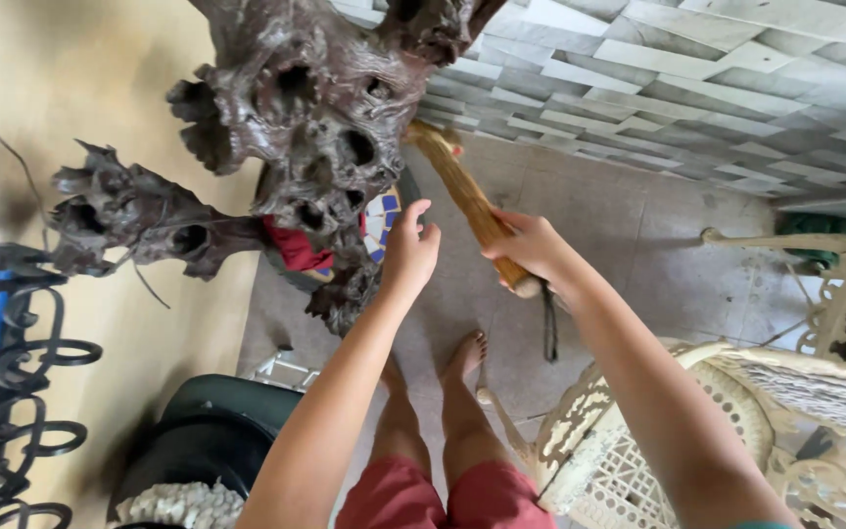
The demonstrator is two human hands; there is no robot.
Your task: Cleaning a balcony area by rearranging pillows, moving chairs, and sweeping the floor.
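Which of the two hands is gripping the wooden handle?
The right hand grips the wooden handle; the left hand is open beside the dark gnarled root sculpture.

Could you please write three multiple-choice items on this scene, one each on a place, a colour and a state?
1. Where is the right hand?
A. On the white chair
B. Around the wooden handle
C. On the floor

2. What colour are the shorts?
A. Red
B. Blue
C. Green

3. How is the left hand?
A. Clenched in a fist
B. Holding a cloth
C. Open, fingers up by the dark root carving

Answers:
1 B, its fingers wrap the handle's lower end.
2 A, red cloth covers both thighs.
3 C, the fingers are spread and hold nothing.
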